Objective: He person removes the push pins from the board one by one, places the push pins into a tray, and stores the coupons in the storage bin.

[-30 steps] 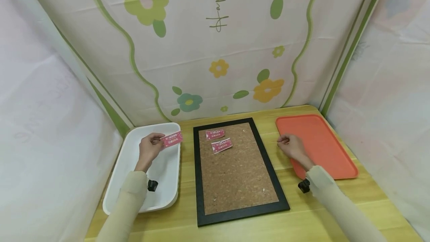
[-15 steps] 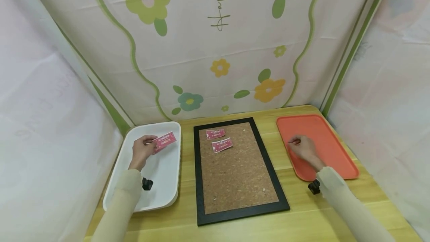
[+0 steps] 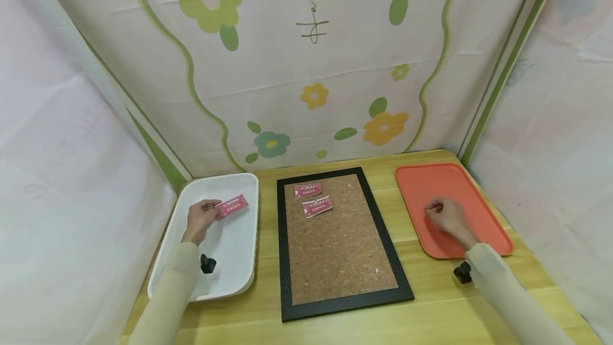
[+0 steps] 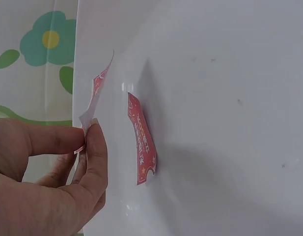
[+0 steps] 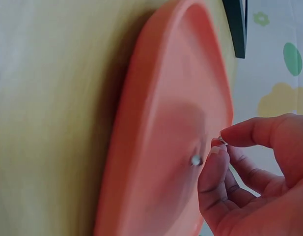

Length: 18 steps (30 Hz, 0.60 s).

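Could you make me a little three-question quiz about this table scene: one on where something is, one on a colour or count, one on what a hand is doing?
1. Where is the pink ticket that the left hand holds?
A. over the white tray
B. on the orange tray
C. on the cork board

2. How many pink tickets lie on the cork board?
A. none
B. two
C. five

3. What is the right hand doing?
A. lying flat and open on the wood
B. gripping the board's frame
C. pinching a small pin over the orange tray

Answers:
1. A: the left hand pinches the pink ticket above the white tray.
2. B: two pink tickets sit near the far end of the cork board.
3. C: the right hand has thumb and forefinger closed on a small pin over the orange tray.
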Motion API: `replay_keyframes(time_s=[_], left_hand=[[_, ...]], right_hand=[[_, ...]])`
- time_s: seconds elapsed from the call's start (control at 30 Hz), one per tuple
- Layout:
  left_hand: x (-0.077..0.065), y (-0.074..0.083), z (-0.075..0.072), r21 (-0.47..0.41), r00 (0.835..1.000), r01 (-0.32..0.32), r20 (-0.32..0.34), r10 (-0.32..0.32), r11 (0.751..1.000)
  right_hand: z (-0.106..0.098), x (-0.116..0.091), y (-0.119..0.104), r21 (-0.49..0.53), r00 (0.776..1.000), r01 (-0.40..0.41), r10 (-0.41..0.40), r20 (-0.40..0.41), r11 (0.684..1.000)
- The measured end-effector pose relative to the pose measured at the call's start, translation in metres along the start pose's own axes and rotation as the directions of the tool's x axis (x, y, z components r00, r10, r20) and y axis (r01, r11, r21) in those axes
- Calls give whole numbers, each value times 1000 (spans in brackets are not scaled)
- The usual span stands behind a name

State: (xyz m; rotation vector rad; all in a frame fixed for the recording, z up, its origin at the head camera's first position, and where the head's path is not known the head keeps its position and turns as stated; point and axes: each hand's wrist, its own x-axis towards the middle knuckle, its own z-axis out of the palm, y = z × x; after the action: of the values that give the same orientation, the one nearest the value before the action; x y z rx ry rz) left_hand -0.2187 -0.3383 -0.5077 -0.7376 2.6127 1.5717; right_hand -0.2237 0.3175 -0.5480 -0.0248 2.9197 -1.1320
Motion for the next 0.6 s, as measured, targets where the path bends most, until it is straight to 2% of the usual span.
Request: replay_keyframes(time_s=[0.17,0.27,0.4,0.6], left_hand=[[3,-11,-1,-36,999,42,7,-41,999],[6,-18,-1,-37,998,58,9,-58,998],[11,-22,-1,-27,999,40,-4,-41,999],[14,-22,-5,30,999,40,-16,-40,999]], right_hand=[[-5,-2,12,-20,1000,18,-18,2,1000],[-9,-4,16,-17,1000,-10,11,24,1000],[-12,-5,20,-21,998,-50,51,34,999],[-13,-5,25,-46,999,-44,45,15,998]])
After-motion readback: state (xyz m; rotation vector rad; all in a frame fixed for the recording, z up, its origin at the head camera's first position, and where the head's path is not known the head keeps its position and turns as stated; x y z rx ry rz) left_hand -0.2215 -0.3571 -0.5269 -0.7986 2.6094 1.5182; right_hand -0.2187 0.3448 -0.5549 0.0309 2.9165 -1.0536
